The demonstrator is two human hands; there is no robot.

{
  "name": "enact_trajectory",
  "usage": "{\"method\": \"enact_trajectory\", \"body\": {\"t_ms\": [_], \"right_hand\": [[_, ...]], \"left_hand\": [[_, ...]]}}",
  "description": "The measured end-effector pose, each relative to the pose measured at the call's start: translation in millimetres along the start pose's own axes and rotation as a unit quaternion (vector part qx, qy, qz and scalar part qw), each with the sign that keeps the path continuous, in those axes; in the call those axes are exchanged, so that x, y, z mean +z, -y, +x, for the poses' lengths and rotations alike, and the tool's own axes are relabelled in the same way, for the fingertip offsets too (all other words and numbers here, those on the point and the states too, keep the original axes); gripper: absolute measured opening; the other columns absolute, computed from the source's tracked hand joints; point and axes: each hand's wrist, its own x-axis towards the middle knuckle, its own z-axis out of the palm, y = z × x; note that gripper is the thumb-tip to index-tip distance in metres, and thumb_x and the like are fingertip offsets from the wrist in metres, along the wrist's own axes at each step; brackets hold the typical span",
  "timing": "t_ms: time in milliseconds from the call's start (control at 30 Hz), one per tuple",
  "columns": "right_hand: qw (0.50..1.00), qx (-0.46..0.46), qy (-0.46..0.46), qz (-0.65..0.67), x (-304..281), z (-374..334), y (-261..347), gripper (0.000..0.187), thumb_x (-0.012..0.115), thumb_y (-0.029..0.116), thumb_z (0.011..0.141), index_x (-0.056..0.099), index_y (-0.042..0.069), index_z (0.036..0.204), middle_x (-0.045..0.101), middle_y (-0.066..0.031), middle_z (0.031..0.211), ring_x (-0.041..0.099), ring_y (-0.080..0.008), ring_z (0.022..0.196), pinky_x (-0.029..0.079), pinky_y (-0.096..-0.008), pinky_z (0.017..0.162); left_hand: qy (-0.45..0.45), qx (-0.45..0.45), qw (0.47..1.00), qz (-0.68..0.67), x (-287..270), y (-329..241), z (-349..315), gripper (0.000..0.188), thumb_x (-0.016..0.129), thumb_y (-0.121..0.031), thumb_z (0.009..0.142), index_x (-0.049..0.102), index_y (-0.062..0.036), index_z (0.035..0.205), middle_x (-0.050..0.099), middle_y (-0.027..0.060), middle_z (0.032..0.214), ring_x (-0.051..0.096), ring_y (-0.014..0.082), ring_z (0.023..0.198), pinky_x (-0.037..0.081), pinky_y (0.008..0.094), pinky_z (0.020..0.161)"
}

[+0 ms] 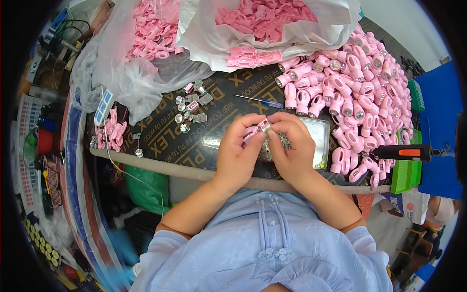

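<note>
Over the front edge of the dark table, both of my hands work on one small pink flashlight shell (250, 131). My left hand (238, 153) pinches its pink body. At its other end, my right hand (296, 153) has its fingertips closed on the shiny silvery reflector (264, 126). Partly hidden behind my hands is a tray of small metal parts (284, 141). Beside my right hand lies a white tray (318, 138) with small yellow-green bits in its corner. A screwdriver (260, 101) with a blue handle rests just beyond my fingers.
Finished-looking pink flashlights (357, 92) are heaped on the right, near an electric screwdriver (404, 152) and a green basket (406, 168). Pink shells fill a white sack (199, 34) and a clear plastic bag (114, 53). Reflectors and circuit boards (193, 106) lie left of centre.
</note>
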Motion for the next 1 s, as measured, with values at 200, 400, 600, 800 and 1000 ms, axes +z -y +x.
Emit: {"method": "enact_trajectory", "body": {"t_ms": [200,400,600,800,1000], "right_hand": [[0.997,-0.023,0.027,-0.063,-7.4,3.4,5.8,0.014,0.068,0.0,0.086,0.064,0.001,0.099,0.066,-0.0162,0.104,0.064,-0.0363,0.097,0.053,-0.042,0.082],[0.982,0.041,0.18,0.025,-37.7,13.4,-9.5,0.036,0.067,-0.006,0.084,0.066,0.001,0.119,0.067,-0.0158,0.115,0.067,-0.0255,0.097,0.054,-0.0325,0.081],[0.942,0.145,0.278,-0.124,-123.5,13.4,-26.9,0.011,0.071,-0.003,0.081,0.069,0.001,0.091,0.067,-0.0102,0.091,0.066,-0.0244,0.082,0.052,-0.032,0.072],[0.923,-0.042,0.365,-0.112,-109.5,-21.4,-35.6,0.017,0.071,-0.003,0.071,0.072,0.007,0.086,0.068,-0.0073,0.091,0.065,-0.0284,0.09,0.054,-0.0373,0.076],[0.908,-0.082,0.393,-0.12,-98.2,-22.6,-49.1,0.018,0.07,-0.002,0.071,0.071,0.006,0.088,0.066,-0.0067,0.092,0.064,-0.0277,0.091,0.054,-0.0368,0.078]], "left_hand": [[-0.011,0.107,0.988,0.107,-0.8,11.7,6.6,0.027,0.06,-0.001,0.096,0.058,-0.0005,0.123,0.06,0.0073,0.119,0.06,0.0123,0.104,0.048,0.0258,0.091],[0.018,-0.115,0.989,-0.087,-12.8,16.7,25.8,0.025,0.064,-0.009,0.096,0.061,-0.0016,0.12,0.065,0.0013,0.096,0.056,0.0044,0.076,0.045,0.0192,0.067],[0.024,-0.129,0.986,-0.107,-19.4,17.4,32.6,0.023,0.061,-0.006,0.097,0.059,-0.0005,0.119,0.064,0.0031,0.096,0.056,0.009,0.075,0.044,0.0231,0.066],[0.083,-0.152,0.975,-0.142,-9.8,17.2,34.6,0.025,0.06,-0.008,0.098,0.057,-0.0003,0.122,0.063,0.0034,0.096,0.057,0.0092,0.077,0.044,0.0231,0.066],[0.105,-0.186,0.96,-0.181,-9.1,8.6,32.7,0.03,0.058,-0.009,0.099,0.054,0.0007,0.128,0.064,0.0057,0.101,0.061,0.0114,0.084,0.049,0.025,0.072]]}}
